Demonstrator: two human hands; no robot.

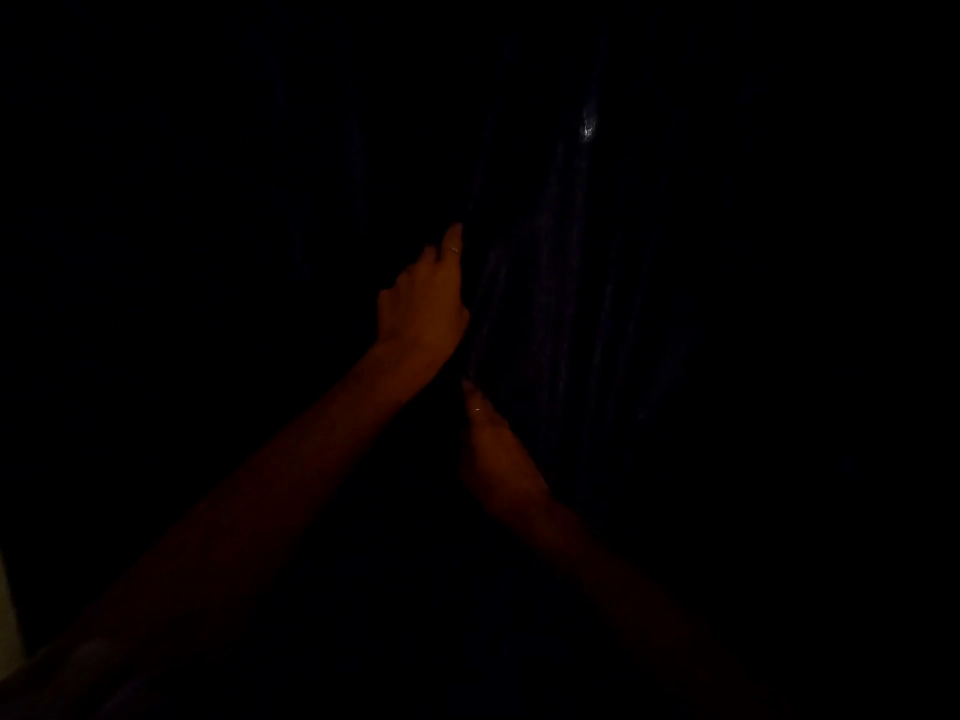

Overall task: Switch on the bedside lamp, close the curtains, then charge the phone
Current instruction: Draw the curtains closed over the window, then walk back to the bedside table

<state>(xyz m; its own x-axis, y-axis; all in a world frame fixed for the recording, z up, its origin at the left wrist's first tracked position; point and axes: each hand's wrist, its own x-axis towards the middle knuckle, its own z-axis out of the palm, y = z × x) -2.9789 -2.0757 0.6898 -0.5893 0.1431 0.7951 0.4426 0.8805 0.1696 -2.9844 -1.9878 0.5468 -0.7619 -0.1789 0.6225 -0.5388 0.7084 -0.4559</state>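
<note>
The view is very dark. A dark curtain [561, 283] with faint vertical folds fills the middle and right. My left hand [423, 298] reaches up at the centre, fingers closed along the curtain's edge, a ring on one finger. My right hand [493, 449] is just below it, also closed on the same edge of fabric. A small bright speck [588, 128] shows through the curtain high on the right. The lamp and the phone are not in view.
A pale strip [8, 615], perhaps a wall or a frame, shows at the lower left edge. Everything else is too dark to make out.
</note>
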